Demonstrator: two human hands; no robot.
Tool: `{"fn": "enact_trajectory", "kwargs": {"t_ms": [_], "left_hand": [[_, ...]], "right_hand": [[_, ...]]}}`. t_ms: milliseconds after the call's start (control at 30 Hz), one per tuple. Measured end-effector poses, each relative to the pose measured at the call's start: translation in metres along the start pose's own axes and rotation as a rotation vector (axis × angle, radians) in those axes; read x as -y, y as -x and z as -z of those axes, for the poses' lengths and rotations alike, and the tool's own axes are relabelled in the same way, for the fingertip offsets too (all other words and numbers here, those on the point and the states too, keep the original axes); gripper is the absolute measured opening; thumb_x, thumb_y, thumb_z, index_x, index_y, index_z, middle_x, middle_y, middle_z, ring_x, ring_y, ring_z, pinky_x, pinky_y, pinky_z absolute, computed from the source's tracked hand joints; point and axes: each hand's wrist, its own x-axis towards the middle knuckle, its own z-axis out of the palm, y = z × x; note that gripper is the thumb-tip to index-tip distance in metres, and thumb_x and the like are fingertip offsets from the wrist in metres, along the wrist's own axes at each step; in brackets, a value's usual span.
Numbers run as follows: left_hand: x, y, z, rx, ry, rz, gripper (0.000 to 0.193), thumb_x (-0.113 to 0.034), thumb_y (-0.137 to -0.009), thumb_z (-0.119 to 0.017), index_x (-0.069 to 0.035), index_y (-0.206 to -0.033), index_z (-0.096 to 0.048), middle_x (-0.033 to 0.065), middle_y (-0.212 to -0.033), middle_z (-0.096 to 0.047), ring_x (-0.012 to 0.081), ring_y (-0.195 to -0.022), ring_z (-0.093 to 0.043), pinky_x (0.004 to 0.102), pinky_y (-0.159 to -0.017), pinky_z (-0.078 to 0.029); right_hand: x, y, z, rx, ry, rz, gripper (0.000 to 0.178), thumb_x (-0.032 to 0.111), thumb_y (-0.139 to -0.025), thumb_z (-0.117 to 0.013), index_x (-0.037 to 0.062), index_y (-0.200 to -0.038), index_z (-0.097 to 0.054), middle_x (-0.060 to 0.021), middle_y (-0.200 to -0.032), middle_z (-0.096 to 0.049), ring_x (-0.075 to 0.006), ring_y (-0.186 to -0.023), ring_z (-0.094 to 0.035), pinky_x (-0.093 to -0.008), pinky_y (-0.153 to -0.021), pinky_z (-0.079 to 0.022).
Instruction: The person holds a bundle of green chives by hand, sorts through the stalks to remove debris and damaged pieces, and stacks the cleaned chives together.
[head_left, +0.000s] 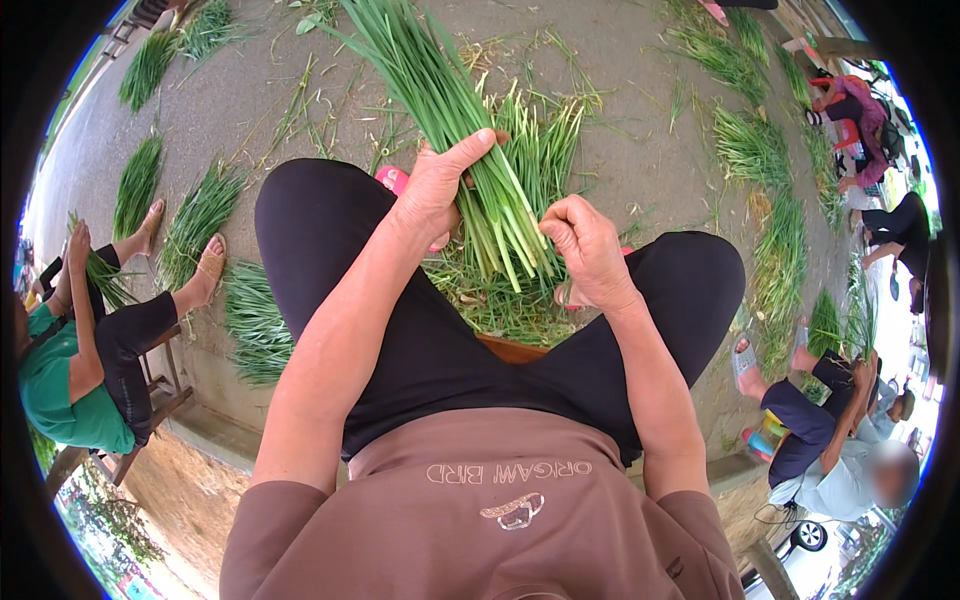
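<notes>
My left hand (440, 185) is wrapped round a thick bunch of garlic chives (430, 85), thumb across the top. The green leaves point up and away, and the pale stem ends fan out toward my lap. At the right edge of those stems, my right hand (590, 245) is closed in a pinch with its fingers curled. What lies between its fingertips is too small to make out. Beyond the held bunch, a pile of chives (550, 140) rests on the ground. Loose trimmings (500, 300) lie between my feet, below the stem ends.
My knees flank the work. More chive bundles lie on the ground at left (195, 225) and right (750, 150). A person in a green shirt (75, 385) sits at left holding chives. Another in light blue (830, 480) sits at lower right, also with chives. Others sit farther right.
</notes>
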Motion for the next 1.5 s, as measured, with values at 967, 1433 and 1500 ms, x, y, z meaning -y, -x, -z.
{"fn": "enact_trajectory", "kwargs": {"t_ms": [967,1433,1500], "left_hand": [[0.007,-0.003,-0.002,-0.054,-0.149,-0.047,0.022,-0.013,-0.08,-0.07,-0.002,-0.097,-0.062,0.0063,-0.089,-0.066,0.015,-0.077,-0.063,0.0304,-0.071,-0.054],[0.005,-0.005,0.005,-0.079,-0.096,-0.007,0.025,-0.016,-0.081,-0.069,-0.002,-0.1,-0.061,0.0068,-0.091,-0.065,0.0165,-0.077,-0.063,0.0326,-0.07,-0.055],[0.002,-0.004,0.004,-0.077,-0.063,0.036,0.025,-0.016,-0.081,-0.069,-0.002,-0.099,-0.061,0.0067,-0.091,-0.065,0.0164,-0.077,-0.063,0.0328,-0.07,-0.055]], "right_hand": [[0.011,-0.001,0.004,0.052,0.241,0.065,0.012,0.015,-0.085,-0.059,0.0044,-0.084,-0.052,-0.0116,-0.077,-0.055,-0.0302,-0.068,-0.056,-0.0378,-0.061,-0.045],[-0.044,-0.004,0.068,-0.539,-0.492,-0.531,0.033,0.037,-0.093,-0.05,0.0048,-0.086,-0.056,-0.0033,-0.069,-0.056,-0.0101,-0.059,-0.054,-0.0234,-0.056,-0.042],[-0.057,-0.002,0.078,-0.617,-0.001,-0.428,0.044,0.046,-0.087,-0.056,0.003,-0.094,-0.057,-0.0086,-0.081,-0.06,-0.0163,-0.061,-0.058,-0.0277,-0.058,-0.046]]}}
